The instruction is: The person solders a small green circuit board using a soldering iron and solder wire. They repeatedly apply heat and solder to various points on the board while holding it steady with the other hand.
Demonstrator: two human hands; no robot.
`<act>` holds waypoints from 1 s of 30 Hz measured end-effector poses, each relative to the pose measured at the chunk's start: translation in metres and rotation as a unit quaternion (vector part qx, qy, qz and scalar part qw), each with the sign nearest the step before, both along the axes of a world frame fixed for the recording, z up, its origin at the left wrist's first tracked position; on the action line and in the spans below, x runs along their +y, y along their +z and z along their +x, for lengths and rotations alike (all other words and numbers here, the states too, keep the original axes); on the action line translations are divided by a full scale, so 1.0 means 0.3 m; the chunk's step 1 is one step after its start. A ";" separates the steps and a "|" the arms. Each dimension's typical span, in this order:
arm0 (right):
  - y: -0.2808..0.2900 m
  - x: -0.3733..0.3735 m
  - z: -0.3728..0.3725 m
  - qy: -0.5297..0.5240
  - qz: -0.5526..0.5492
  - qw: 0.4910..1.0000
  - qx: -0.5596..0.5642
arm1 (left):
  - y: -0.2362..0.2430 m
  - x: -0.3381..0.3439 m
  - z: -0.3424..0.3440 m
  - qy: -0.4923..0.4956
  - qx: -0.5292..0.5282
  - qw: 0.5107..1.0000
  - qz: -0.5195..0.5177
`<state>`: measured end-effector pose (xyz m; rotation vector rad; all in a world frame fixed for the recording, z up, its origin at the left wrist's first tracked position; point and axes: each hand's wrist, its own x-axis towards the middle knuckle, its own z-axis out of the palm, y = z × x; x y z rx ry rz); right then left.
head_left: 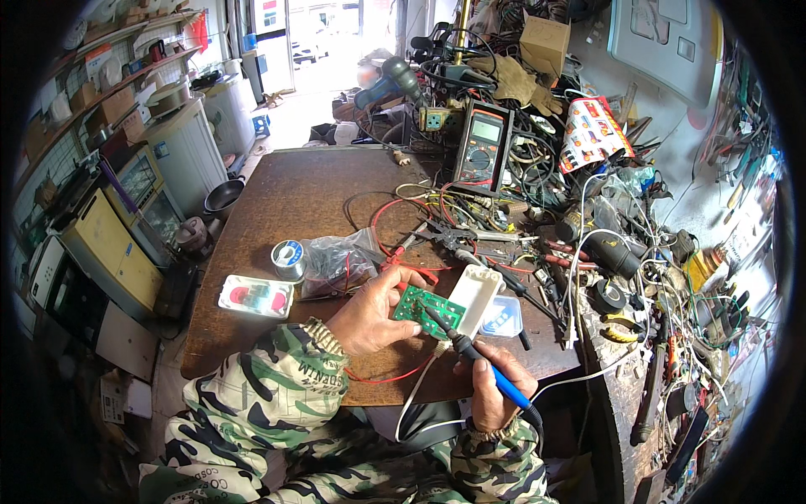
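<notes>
Green circuit board (429, 310) is pinched in the left hand (370, 315), tilted against a white plastic casing (475, 296) just beside it. Right hand (491, 395) is closed around a blue-handled soldering iron (478, 364), tip on the board. Soldering appears under way; the casing stands open, unassembled. Solder spool (288, 259) lies beyond the left hand.

Brown workbench (294, 193): solder spool (288, 259), multimeter (483, 144), wires (420, 210)
</notes>
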<state>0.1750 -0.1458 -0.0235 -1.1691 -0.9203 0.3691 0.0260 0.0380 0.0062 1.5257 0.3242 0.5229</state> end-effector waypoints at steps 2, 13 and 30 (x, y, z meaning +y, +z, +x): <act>0.006 -0.003 -0.002 -0.001 -0.008 1.000 0.001 | -0.001 -0.001 0.001 0.001 0.001 1.000 -0.003; -0.009 0.002 0.010 -0.001 0.002 1.000 -0.022 | 0.005 -0.005 0.000 0.003 -0.001 1.000 -0.003; 0.008 -0.003 0.002 0.005 -0.016 1.000 0.001 | -0.004 0.002 -0.001 0.001 0.007 1.000 0.015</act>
